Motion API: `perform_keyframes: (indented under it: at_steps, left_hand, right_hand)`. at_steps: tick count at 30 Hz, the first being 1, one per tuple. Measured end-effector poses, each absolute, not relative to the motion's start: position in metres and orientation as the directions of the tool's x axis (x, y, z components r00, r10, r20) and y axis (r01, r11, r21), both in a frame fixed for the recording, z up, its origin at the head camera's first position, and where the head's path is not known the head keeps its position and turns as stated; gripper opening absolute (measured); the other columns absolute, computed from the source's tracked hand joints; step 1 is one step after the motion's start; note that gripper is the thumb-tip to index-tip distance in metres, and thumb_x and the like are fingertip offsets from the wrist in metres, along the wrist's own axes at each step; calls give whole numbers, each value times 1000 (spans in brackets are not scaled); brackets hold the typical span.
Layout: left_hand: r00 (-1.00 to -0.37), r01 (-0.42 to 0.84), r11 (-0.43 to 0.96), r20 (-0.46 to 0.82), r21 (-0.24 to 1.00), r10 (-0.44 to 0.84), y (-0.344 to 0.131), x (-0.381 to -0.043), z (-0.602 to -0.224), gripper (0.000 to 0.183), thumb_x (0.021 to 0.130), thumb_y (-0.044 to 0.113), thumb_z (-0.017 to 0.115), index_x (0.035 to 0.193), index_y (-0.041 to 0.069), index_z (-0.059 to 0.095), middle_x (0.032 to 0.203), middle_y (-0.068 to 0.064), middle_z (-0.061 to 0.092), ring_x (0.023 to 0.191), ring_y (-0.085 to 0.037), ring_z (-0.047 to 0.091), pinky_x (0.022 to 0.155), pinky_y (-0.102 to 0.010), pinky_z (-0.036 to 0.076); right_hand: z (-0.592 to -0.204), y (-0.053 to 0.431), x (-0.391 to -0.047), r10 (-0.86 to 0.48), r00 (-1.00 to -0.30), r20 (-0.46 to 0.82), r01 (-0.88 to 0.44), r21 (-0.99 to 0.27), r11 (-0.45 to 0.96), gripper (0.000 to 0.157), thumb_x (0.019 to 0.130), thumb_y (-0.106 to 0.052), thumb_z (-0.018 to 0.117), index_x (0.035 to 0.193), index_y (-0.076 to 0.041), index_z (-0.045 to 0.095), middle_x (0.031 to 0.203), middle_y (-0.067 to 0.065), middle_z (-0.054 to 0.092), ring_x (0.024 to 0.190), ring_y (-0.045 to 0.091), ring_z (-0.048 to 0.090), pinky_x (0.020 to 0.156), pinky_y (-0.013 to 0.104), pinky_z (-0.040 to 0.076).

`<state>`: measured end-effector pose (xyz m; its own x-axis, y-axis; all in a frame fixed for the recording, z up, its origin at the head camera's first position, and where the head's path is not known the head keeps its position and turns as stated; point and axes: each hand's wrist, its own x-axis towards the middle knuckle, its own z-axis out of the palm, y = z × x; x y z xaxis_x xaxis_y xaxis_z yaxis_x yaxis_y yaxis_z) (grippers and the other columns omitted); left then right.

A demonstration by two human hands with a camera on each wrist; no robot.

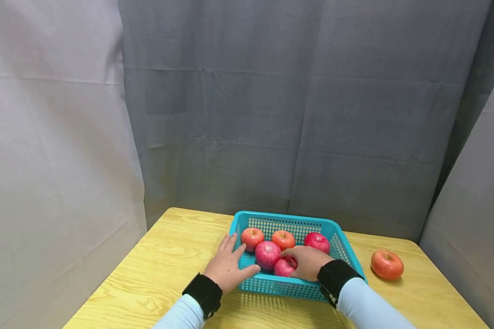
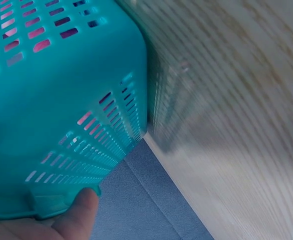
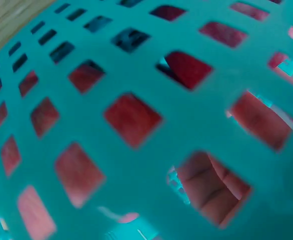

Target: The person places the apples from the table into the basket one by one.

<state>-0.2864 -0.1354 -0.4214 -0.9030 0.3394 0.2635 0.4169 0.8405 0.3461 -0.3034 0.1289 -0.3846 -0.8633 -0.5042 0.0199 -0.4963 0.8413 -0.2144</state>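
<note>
A turquoise plastic basket [image 1: 289, 216] with slotted walls stands on the wooden table, several apples inside. My left hand [image 1: 227, 266] lies at its left front corner, fingers spread along the left rim and thumb stretched over the front. In the left wrist view a fingertip [image 2: 86, 197] touches the rim from outside. My right hand [image 1: 310, 261] reaches inside and grips a pinkish-red apple [image 1: 284, 268] by the front wall. Beside that sits another pinkish-red apple [image 1: 267, 255]. Through the slots, the right wrist view shows parts of the right hand [image 3: 206, 187].
Two orange-red apples [image 1: 252, 237] and a deep red apple [image 1: 318, 241] sit along the basket's back. One orange-red apple [image 1: 387, 264] lies on the table [image 1: 160, 256], right of the basket. Grey curtain [image 1: 247, 114] hangs behind, with pale cloth [image 1: 57, 160] at the sides.
</note>
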Motion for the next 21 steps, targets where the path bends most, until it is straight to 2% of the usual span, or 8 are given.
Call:
perform_keyframes:
  at_steps: [11, 18, 21]
  left_hand:
    - [-897, 429, 839, 271, 335, 351, -133, -287, -419, 86, 83, 74, 43, 140, 9, 46, 152, -17, 23, 137, -35, 10, 99, -53, 40]
    - [-892, 439, 840, 267, 319, 365, -130, -286, -420, 93, 81, 81, 34, 140, 10, 46, 152, -16, 22, 137, -34, 10, 100, -52, 40]
    - [-888, 446, 836, 275, 318, 369, -129, -285, -420, 93, 81, 81, 35, 139, 10, 47, 152, -17, 23, 137, -35, 11, 100, -53, 40]
  right_hand:
    - [-380, 128, -301, -534, -845, -15, -517, -232, 824, 61, 68, -43, 83, 122, -22, 63, 109, 0, 63, 98, 20, 52, 79, 46, 53]
    - [-383, 135, -300, -518, -854, -46, -495, -235, 836, 63, 68, -42, 83, 124, -23, 62, 112, 1, 62, 102, 22, 51, 78, 49, 53]
    - [-384, 138, -300, -517, -855, -51, -492, -240, 837, 63, 69, -40, 82, 126, -22, 60, 113, 1, 61, 103, 22, 50, 79, 48, 54]
